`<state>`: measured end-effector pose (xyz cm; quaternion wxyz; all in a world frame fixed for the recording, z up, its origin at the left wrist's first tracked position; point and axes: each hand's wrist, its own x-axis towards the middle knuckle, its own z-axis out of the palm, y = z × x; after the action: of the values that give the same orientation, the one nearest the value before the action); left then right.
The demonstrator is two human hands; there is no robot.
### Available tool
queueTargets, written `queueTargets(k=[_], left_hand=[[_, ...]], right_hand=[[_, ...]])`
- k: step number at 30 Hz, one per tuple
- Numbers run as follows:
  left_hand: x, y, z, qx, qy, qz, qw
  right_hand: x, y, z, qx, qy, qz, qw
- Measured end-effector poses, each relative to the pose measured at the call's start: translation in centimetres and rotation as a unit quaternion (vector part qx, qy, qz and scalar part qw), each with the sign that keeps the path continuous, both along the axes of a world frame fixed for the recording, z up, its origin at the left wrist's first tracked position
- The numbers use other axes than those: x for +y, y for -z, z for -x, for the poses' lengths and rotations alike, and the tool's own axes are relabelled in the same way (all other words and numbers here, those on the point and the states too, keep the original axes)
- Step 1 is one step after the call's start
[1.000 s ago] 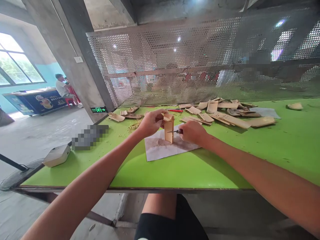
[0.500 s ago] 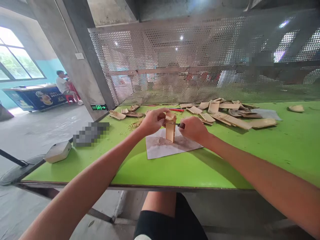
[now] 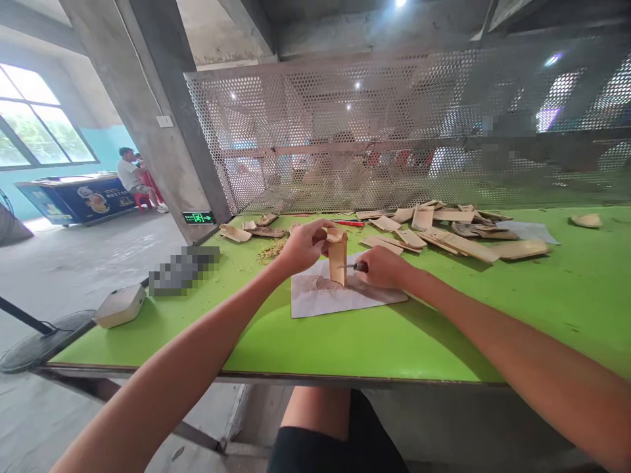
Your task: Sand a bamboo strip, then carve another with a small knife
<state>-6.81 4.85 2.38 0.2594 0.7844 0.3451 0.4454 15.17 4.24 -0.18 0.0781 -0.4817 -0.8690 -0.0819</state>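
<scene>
My left hand is closed around the upper left edge of a pale bamboo piece. The piece stands upright on a white paper sheet, with pinkish-brown dust lying beside its foot. Off to the right, my right hand grips the dark handle of a slim metal tool that looks like a file. Its thin shaft points left and meets the lower right edge of the bamboo piece; the tip is hidden. Behind my hands lies a red-handled tool.
Curved bamboo pieces are heaped at the back right; several more lie back left near shavings. A perforated metal screen rises behind the green table. A white box sits at the left edge. One person sits far left.
My right hand and the file-like tool have moved down along the bamboo piece, from near its top to its lower right edge. My left hand keeps its hold. The view has tilted slightly upward.
</scene>
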Motion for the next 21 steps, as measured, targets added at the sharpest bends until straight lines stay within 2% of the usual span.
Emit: queueTargets(k=[2, 6, 10, 13, 19, 21], left_hand=[[0.1, 0.1, 0.1, -0.027, -0.006, 0.011, 1.0], [0.3, 0.1, 0.3, -0.062, -0.017, 0.007, 0.998], [0.6, 0.2, 0.5, -0.074, -0.02, -0.004, 0.997], [0.7, 0.1, 0.6, -0.095, -0.015, -0.009, 0.995], [0.9, 0.2, 0.7, -0.108, -0.005, -0.009, 0.994], [0.9, 0.3, 0.7, -0.106, -0.006, -0.002, 0.994]], right_hand=[[0.8, -0.4, -1.0, 0.046, 0.025, -0.009, 0.999], [1.8, -0.7, -2.5, 0.106, 0.13, 0.004, 0.986], [1.8, -0.4, -2.4, 0.095, 0.193, 0.072, 0.974], [1.8, -0.2, -1.8, 0.098, 0.244, 0.085, 0.961], [2.3, -1.0, -2.6, 0.219, 0.276, 0.119, 0.928], [2.8, -1.8, -3.8, 0.268, 0.29, 0.094, 0.914]])
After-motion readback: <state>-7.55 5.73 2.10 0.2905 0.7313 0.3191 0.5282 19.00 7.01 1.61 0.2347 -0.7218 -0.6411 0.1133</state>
